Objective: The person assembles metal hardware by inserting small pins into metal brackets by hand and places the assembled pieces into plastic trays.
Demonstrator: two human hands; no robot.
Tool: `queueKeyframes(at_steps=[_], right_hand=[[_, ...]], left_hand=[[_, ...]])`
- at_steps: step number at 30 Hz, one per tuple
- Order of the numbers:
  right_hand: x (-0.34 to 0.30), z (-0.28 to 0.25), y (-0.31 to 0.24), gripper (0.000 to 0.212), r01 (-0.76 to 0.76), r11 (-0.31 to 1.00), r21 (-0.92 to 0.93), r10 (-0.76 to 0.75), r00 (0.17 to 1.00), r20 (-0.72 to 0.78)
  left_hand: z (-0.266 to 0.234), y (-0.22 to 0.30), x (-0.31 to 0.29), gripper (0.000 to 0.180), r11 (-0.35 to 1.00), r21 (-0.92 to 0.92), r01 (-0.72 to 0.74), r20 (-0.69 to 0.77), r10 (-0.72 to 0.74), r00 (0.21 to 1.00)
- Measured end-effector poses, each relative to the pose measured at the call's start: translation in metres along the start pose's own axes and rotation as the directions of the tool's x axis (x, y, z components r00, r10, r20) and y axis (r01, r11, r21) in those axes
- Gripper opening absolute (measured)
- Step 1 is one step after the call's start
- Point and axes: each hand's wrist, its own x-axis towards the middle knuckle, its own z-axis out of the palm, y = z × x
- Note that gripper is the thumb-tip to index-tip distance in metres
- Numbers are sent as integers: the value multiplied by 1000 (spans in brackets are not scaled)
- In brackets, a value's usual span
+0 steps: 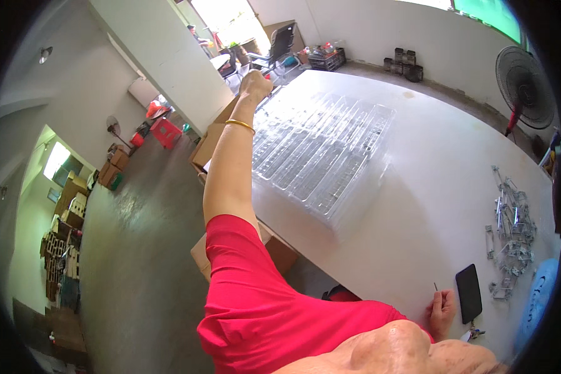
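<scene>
My left arm, in a red sleeve with a gold bangle (240,126) at the wrist, stretches far forward. At its end my left hand (255,86) is closed by the far left edge of the white table (436,156); what its fingers hold, if anything, I cannot make out. Beside that forearm lies a stack of clear plastic trays (330,156) with long ridged compartments. My right hand (441,310) rests low on the table's near side, fingers closed on a thin rod (436,287) that sticks up. A black phone (469,293) lies just right of it.
Shiny metal parts (514,230) lie heaped at the table's right, near a blue plastic item (538,299). Keys (474,333) sit below the phone. A fan (523,87) stands beyond the right edge. Cardboard boxes (210,144) stand against the table's left side.
</scene>
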Motion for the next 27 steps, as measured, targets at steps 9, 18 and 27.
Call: queueKeyframes(at_steps=[9, 18, 27], right_hand=[[-1, 2, -4, 21, -3, 1000, 4, 3, 998, -70], [0, -1, -3, 21, -38, 999, 0, 38, 998, -53], [-1, -1, -1, 21, -25, 1000, -16, 24, 998, -56]], left_hand=[[31, 18, -7, 41, 969, 40, 242, 272, -244, 931], [36, 7, -14, 41, 969, 66, 238, 337, -246, 909], [42, 5, -13, 40, 967, 93, 239, 487, -253, 836]])
